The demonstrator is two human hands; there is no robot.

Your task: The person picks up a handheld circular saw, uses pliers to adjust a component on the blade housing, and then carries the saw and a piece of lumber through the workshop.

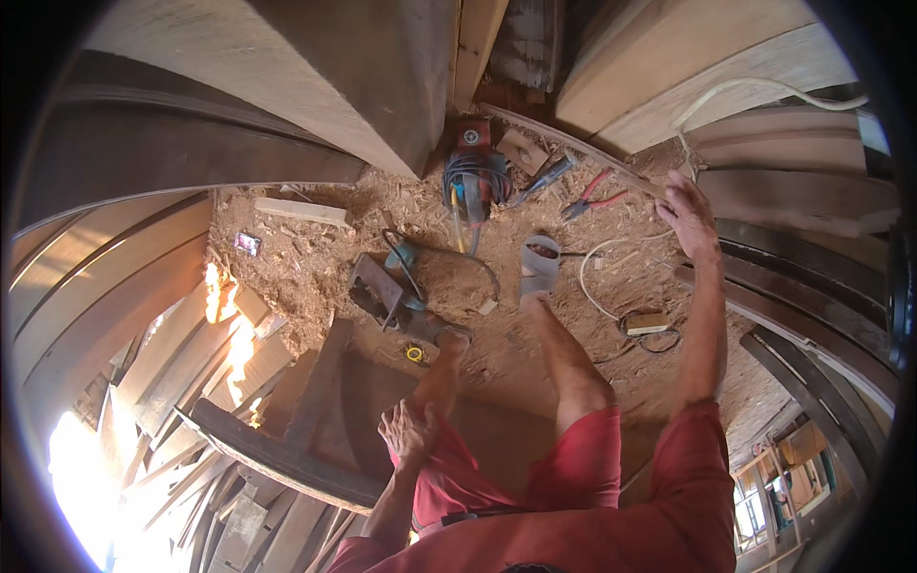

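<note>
My right hand [686, 218] is out to the right, its fingers closed round the near end of a long thin wooden strip [583, 148]. The strip slants away to the far middle, toward the standing timbers. On my left knee lies my left hand [407, 435], fingers apart and holding nothing. Red-handled pliers [592, 195] rest on the sawdust left of my right hand. Beyond my feet stands a red and dark machine [473, 177] with a cable coiled round it. A dark-handled tool [547, 178] lies beside it.
A power tool with a metal base [379, 289] and a yellow tape measure [414, 353] lie near my left foot. A phone [247, 244] is at the left. A pale cord [585, 277] loops by my right foot. Large timbers [373, 76] and curved boards [191, 158] surround the floor.
</note>
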